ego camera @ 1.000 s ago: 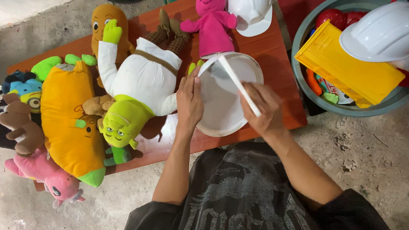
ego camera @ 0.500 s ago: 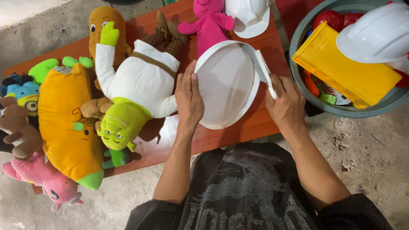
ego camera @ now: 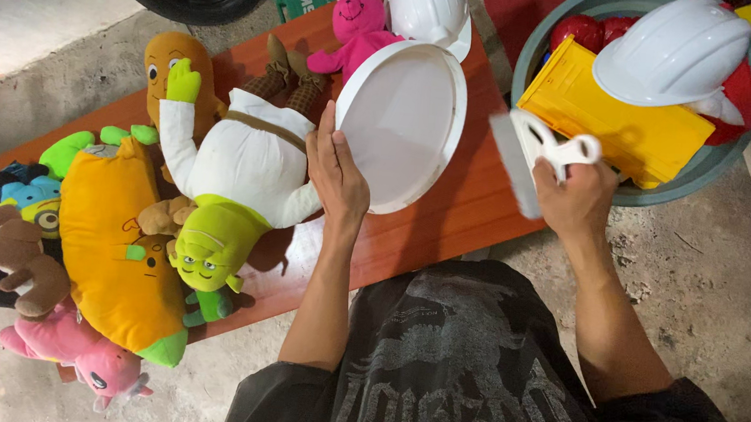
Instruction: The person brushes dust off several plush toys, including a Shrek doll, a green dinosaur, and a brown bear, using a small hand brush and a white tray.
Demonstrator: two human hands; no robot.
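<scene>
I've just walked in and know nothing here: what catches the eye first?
The left hand tilts a round white plate over the orange table, while the right hand lifts a white handled tool. Bright plush toys crowd the table's left side, and a white helmet tops the tub at upper right.

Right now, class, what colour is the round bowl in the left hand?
White, clearest in the head view: the bowl.

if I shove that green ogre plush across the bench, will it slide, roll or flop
The ogre plush would probably flop, not roll: its limbs lie limp and splayed. It looks soft and light for its size. It leans on the orange plush and lies beside the left hand, so a shove would likely drag its neighbours on the bench.
</scene>
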